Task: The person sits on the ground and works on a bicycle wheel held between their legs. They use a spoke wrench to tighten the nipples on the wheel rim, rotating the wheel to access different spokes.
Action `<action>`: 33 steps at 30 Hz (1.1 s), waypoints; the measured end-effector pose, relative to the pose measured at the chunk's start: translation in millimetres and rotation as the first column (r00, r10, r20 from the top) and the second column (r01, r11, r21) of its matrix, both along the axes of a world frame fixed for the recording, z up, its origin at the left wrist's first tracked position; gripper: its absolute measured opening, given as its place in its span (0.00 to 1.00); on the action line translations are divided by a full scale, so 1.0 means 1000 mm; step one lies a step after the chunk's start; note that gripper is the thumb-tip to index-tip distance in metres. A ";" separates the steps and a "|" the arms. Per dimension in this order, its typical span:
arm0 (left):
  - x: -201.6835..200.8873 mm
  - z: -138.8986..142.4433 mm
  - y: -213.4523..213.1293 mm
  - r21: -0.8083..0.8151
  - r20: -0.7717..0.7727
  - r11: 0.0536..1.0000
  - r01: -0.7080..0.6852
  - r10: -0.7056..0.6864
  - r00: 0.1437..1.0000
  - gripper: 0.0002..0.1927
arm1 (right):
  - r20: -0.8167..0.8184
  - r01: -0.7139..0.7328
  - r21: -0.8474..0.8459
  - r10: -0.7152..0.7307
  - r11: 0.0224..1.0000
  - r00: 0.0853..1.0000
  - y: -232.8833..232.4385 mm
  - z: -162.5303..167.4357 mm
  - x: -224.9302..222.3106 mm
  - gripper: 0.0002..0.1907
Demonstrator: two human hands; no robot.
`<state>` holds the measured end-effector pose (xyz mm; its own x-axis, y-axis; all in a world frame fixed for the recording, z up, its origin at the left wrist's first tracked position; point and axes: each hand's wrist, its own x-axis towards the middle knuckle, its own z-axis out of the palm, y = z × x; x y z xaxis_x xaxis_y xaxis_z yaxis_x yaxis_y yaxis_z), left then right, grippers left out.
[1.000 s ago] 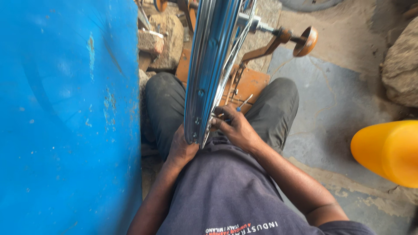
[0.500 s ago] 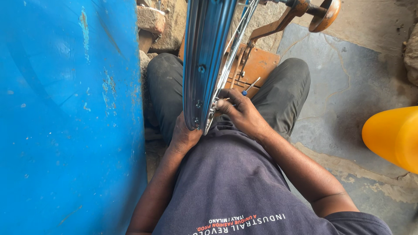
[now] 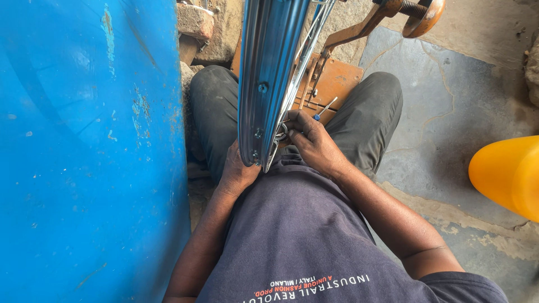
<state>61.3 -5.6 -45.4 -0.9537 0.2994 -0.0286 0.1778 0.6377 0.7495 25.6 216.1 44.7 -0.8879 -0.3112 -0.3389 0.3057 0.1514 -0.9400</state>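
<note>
A shiny metal wheel rim (image 3: 268, 73) with thin spokes stands upright between my knees, mounted on a rusty orange stand (image 3: 337, 78). My left hand (image 3: 238, 171) grips the rim's lower left edge, near my lap. My right hand (image 3: 314, 143) is closed around a small tool with a blue handle (image 3: 321, 112), its fingertips pressed against the spokes at the rim's right side. What the tool's tip touches is hidden behind my fingers.
A large blue drum (image 3: 84, 151) fills the left side, close to my left knee. A yellow container (image 3: 508, 174) sits at the right edge. Rough stones (image 3: 196, 22) lie behind the drum. The floor (image 3: 449, 112) is grey stone slab.
The view has shifted down and closer to the rim. Both hands stay at the rim's bottom; the right hand has moved slightly along the spokes.
</note>
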 end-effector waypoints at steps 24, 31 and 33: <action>0.001 -0.003 -0.002 0.086 -0.013 0.996 0.003 -0.002 1.000 0.12 | 0.031 0.008 0.001 -0.008 1.000 1.000 -0.001 0.002 0.000 0.14; 0.006 -0.003 -0.001 0.065 -0.091 0.998 0.027 -0.021 0.996 0.14 | -0.074 0.023 0.276 -0.003 0.961 0.997 -0.007 0.007 0.000 0.18; 0.005 -0.005 -0.001 0.032 -0.021 0.999 0.006 -0.005 1.000 0.12 | 0.049 0.043 0.245 -0.057 0.968 0.997 -0.008 0.006 -0.002 0.20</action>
<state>65.9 -7.0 -50.2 -0.9523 0.3052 0.0014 0.1975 0.6126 0.7653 24.1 207.7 50.7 -0.8781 -0.1689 -0.4476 0.3687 0.3574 -0.8581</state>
